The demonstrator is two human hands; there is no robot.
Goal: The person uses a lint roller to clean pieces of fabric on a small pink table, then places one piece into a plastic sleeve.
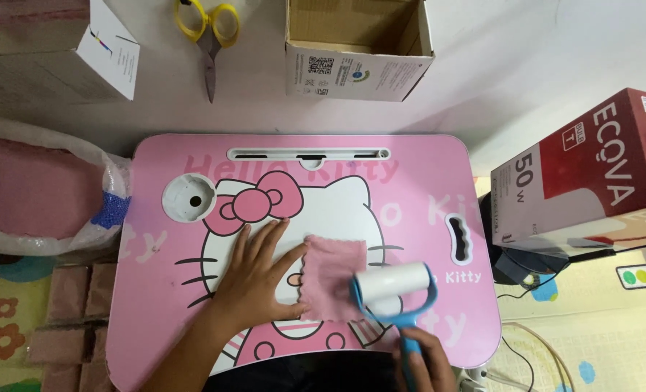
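A small pink cloth square [334, 272] with zigzag edges lies on a pink lap table [424, 181] printed with a cartoon cat. My left hand [259, 279] lies flat on the table, fingers spread, thumb and fingertips pressing the cloth's left edge. My right hand [426, 363] grips the blue handle of a lint roller [393, 287]. Its white roll rests on the cloth's lower right corner.
Yellow-handled scissors [208, 33] and an open cardboard box [358, 47] lie beyond the table. A red and white box [591, 170] stands at the right, another box [51, 51] at the top left. A plastic bag of pink cloth [43, 192] sits at the left, folded cloths [72, 319] below it.
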